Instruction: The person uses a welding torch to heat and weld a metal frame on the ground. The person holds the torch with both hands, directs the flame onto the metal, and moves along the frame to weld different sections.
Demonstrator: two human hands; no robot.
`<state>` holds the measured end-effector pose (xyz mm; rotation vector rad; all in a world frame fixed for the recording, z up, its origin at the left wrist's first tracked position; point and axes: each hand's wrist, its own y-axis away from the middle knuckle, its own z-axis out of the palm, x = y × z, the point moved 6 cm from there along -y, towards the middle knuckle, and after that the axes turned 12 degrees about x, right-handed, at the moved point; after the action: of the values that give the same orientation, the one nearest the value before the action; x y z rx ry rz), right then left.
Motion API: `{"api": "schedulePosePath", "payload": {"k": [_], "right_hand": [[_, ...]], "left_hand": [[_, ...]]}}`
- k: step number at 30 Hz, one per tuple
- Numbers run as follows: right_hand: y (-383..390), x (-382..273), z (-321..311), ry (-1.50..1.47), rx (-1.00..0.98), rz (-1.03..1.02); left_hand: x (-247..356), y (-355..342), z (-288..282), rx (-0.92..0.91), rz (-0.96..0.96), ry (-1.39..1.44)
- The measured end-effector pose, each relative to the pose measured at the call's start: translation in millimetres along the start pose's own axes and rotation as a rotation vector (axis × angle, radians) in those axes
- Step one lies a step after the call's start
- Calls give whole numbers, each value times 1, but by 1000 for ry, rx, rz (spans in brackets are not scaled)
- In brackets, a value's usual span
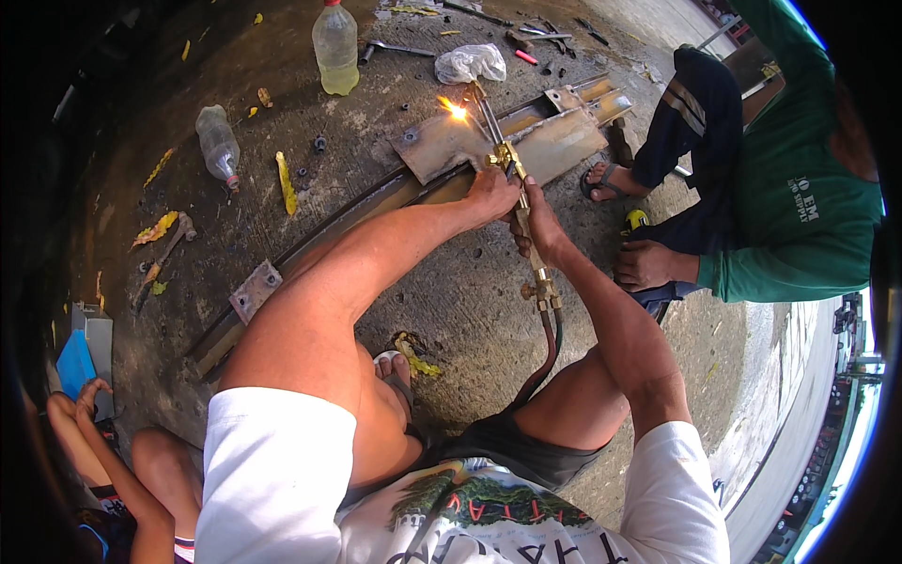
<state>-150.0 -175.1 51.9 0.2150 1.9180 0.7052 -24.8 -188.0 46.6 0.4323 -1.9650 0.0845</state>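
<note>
Lengthwise, the torch [507,154] is pointed away over the metal plates [434,148], gripped by the left hand [492,195], nearer the flame [455,109], and right hand [542,224].

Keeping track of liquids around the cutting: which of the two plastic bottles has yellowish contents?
The upper bottle, nearer the flame: its lower part looks yellow, while the left bottle looks colourless.

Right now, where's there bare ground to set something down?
Bare concrete shows between torch, steel and left foot; another patch lies between right forearm and green sleeve. It's crowded around the white bag: tools, bottle, flame.
</note>
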Motion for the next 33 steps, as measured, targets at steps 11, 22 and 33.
{"api": "schedulePosePath", "payload": {"k": [11,22,33], "right_hand": [[0,0,2,-5,-5,-9],[-3,4,1,-6,4,6],[-2,3,3,-5,2,8]], "left_hand": [[1,3,-6,25,15,27],[4,6,-5,-2,-4,27],[-1,1,-2,6,28,23]]}}
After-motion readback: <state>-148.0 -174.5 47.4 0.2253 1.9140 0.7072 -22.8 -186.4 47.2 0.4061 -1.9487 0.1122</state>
